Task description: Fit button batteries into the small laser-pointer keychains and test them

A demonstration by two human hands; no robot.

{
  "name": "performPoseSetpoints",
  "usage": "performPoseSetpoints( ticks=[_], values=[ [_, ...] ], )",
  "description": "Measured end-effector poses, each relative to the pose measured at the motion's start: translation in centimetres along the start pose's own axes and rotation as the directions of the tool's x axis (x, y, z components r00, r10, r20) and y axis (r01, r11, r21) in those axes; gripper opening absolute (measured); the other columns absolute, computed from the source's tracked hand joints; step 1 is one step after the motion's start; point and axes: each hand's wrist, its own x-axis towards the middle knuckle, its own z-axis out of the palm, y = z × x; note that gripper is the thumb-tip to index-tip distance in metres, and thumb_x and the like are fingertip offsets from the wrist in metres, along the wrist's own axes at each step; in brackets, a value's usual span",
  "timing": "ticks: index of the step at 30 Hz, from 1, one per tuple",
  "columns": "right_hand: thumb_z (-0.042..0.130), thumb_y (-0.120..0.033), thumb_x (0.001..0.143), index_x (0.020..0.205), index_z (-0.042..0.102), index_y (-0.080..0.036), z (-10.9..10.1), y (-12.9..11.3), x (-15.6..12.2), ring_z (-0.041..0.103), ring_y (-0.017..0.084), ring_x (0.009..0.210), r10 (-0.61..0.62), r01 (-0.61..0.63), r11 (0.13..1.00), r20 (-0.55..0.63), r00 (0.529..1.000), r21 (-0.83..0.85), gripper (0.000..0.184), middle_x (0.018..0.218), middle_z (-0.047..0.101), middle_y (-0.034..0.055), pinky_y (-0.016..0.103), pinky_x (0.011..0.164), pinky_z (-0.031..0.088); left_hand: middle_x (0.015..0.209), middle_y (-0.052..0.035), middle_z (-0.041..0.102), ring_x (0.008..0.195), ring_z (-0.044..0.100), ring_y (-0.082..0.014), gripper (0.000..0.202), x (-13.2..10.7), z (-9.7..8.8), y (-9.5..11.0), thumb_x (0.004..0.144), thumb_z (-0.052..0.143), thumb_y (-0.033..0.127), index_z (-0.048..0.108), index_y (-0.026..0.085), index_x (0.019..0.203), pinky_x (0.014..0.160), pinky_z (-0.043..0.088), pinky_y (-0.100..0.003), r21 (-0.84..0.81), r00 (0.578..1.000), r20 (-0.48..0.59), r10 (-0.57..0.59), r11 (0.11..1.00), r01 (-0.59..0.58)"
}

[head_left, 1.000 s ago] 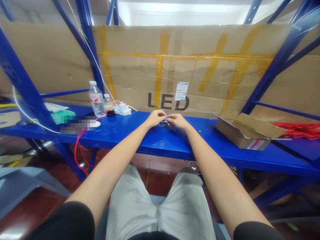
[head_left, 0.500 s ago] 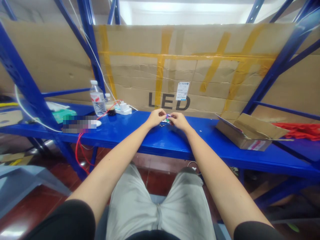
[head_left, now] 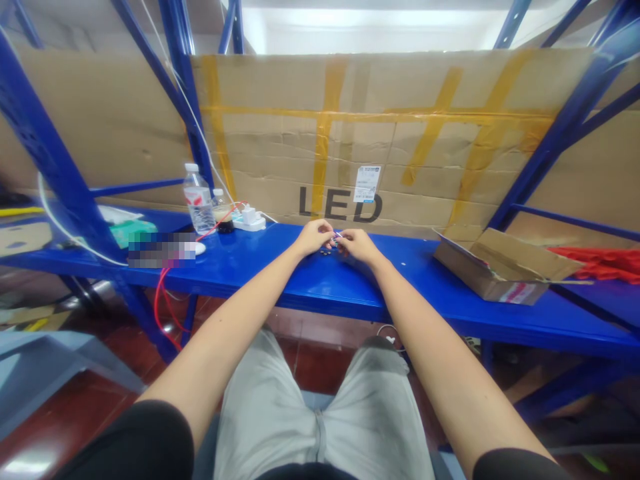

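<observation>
Both arms reach forward over the blue shelf [head_left: 320, 283], and the hands meet near its middle. My left hand [head_left: 316, 237] is closed, its fingertips pinched on a small shiny purplish piece [head_left: 337, 235] whose kind I cannot make out. From the other side my right hand [head_left: 359, 244] pinches at the same piece, fingertips almost touching those of the left. The fingers cover most of it. Just below the hands, several tiny pale bits [head_left: 326, 252] lie on the blue surface.
An open cardboard box [head_left: 515, 273] stands on the right, with red cloth [head_left: 605, 263] beyond it. Leftward are a water bottle [head_left: 199, 203], a smaller bottle with dark liquid [head_left: 223, 220], a white power strip [head_left: 250, 219] and red cables [head_left: 159, 300]. A large cardboard sheet [head_left: 280, 160] stands behind.
The hands stay together at the same spot, with slight finger movement around the small piece. The greenish, shiny part seen below the fingers earlier is now mostly hidden. The view has shifted slightly.
</observation>
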Motion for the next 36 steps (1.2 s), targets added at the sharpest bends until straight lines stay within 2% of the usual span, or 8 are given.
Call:
performPoseSetpoints(
  ticks=[5, 11, 20, 25, 29, 36],
  values=[
    [0.055, -0.026, 0.092, 0.079, 0.066, -0.014, -0.1, -0.2, -0.1, 0.054, 0.011, 0.048, -0.022, 0.021, 0.998, -0.021, 1.000, -0.056, 0.021, 0.055, 0.059, -0.0009, 0.021, 0.051, 0.044, 0.067, -0.0021, 0.068, 0.066, 0.068, -0.0163, 0.007, 0.0, 0.0, 0.2, 0.077, 0.068, 0.011, 0.061, 0.013, 0.078, 0.073, 0.057, -0.035, -0.074, 1.000, 0.001, 0.002, 0.997, -0.001],
    [0.054, -0.023, 0.088, 0.078, 0.067, -0.015, -0.4, -0.2, -0.1, 0.051, 0.010, 0.046, -0.034, 0.029, 0.995, -0.059, 0.998, -0.096, 0.018, 0.055, 0.058, -0.0022, 0.021, 0.051, 0.040, 0.082, -0.0050, 0.073, 0.079, 0.067, -0.0168, 0.013, 0.2, -0.5, 0.1, 0.069, 0.075, 0.015, 0.071, 0.012, 0.081, 0.083, 0.052, -0.033, 0.039, 0.993, -0.091, 0.071, 0.997, -0.068],
    [0.056, -0.026, 0.085, 0.078, 0.072, -0.013, -0.7, -0.1, -0.1, 0.055, 0.014, 0.059, -0.120, 0.110, 0.974, -0.042, 0.992, -0.198, 0.022, 0.060, 0.063, 0.0002, 0.024, 0.063, 0.041, 0.083, -0.0070, 0.075, 0.079, 0.067, -0.0171, 0.018, 0.3, -0.5, -0.1, 0.069, 0.076, 0.013, 0.076, 0.012, 0.087, 0.084, 0.051, -0.033, -0.081, 0.993, -0.110, -0.035, 0.996, 0.027],
    [0.054, -0.021, 0.091, 0.091, 0.075, -0.013, -0.4, -0.6, -0.2, 0.062, 0.018, 0.076, -0.207, 0.187, 0.886, -0.002, 0.978, -0.425, 0.023, 0.086, 0.075, 0.0080, 0.026, 0.072, 0.041, 0.081, -0.0084, 0.075, 0.075, 0.067, -0.0174, 0.021, 0.4, -0.7, -0.3, 0.067, 0.080, 0.015, 0.077, 0.011, 0.087, 0.082, 0.052, -0.034, -0.096, 0.992, -0.119, -0.044, 0.995, 0.032],
    [0.051, -0.026, 0.097, 0.098, 0.074, -0.013, 0.0, -1.3, -0.4, 0.065, 0.020, 0.085, -0.238, 0.228, 0.851, 0.040, 0.970, -0.472, 0.026, 0.099, 0.075, 0.0124, 0.025, 0.075, 0.041, 0.077, -0.0079, 0.074, 0.072, 0.067, -0.0173, 0.025, 0.5, -0.8, -0.3, 0.066, 0.084, 0.020, 0.077, 0.010, 0.088, 0.080, 0.053, -0.035, -0.155, 0.993, -0.100, -0.063, 0.987, 0.047],
    [0.047, -0.021, 0.098, 0.093, 0.071, -0.012, 0.1, -1.3, -0.6, 0.064, 0.020, 0.084, -0.271, 0.242, 0.813, 0.023, 0.962, -0.529, 0.027, 0.097, 0.075, 0.0136, 0.025, 0.074, 0.039, 0.075, -0.0074, 0.074, 0.068, 0.066, -0.0158, 0.029, 0.5, -0.8, -0.1, 0.062, 0.087, 0.024, 0.077, 0.010, 0.086, 0.076, 0.053, -0.033, -0.196, 0.991, -0.111, -0.081, 0.979, 0.058]
  ],
)
